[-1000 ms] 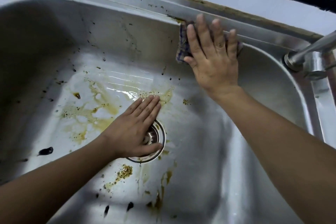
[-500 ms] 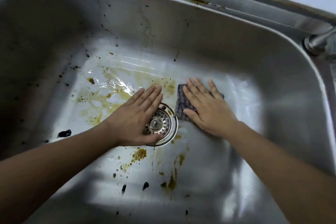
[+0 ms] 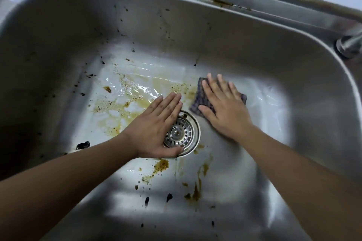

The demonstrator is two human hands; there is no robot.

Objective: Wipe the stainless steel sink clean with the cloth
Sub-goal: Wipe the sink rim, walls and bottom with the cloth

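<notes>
The stainless steel sink fills the view, its floor streaked with brown and yellow stains and dark specks. My right hand lies flat on a dark checked cloth on the sink floor, just right of the drain, pressing it down with spread fingers. My left hand rests flat on the sink floor, fingers together, covering the left side of the round metal drain strainer. It holds nothing.
A metal tap base stands on the rim at the right edge. Brown grime runs along the back rim. Yellow-brown stains spread left of the drain, and dark blobs lie on the near floor.
My right hand slid the cloth from the top of the back wall down to the sink floor beside the drain, and has since edged it slightly away from me. My left hand stayed by the drain.
</notes>
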